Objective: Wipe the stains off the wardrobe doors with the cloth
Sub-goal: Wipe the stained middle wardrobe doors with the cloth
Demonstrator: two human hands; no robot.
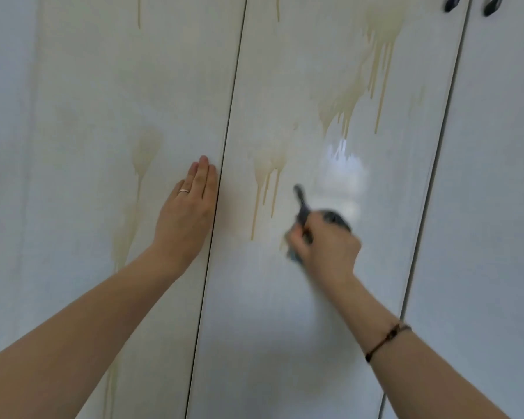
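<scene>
White glossy wardrobe doors fill the view. My left hand (188, 210) lies flat with straight fingers on the left door (82, 164), right beside the gap between doors. My right hand (324, 243) grips a dark grey cloth (303, 207), blurred, against the middle door (285, 328). A beige drip stain (266, 176) runs down just left of the cloth. A large beige stain (363, 80) spreads above it. The left door carries a fainter stain (142, 158) with a long run below.
A third door (496, 176) stands at the right, with two dark handles (472, 4) at the top edge. A thin streak (139, 10) marks the top of the left door. A bright glare patch (342, 173) sits above the cloth.
</scene>
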